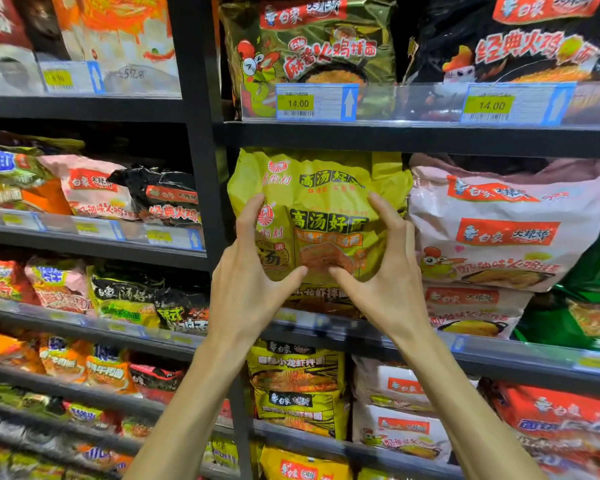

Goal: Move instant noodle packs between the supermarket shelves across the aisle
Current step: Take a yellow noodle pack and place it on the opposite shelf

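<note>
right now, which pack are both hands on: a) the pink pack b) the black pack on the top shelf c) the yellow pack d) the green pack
c: the left hand and right hand both grip the yellow pack, thumbs low on its front, fingers higher up.

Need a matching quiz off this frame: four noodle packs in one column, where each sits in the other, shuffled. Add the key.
Things:
1. yellow pack
2. pink pack
3. olive-green pack
4. black pack

Places:
A. upper shelf, far right
B. held between the left hand and the right hand
C. middle shelf, just right of the held pack
D. upper shelf, straight above the held pack

Pairs: 1-B, 2-C, 3-D, 4-A
</note>
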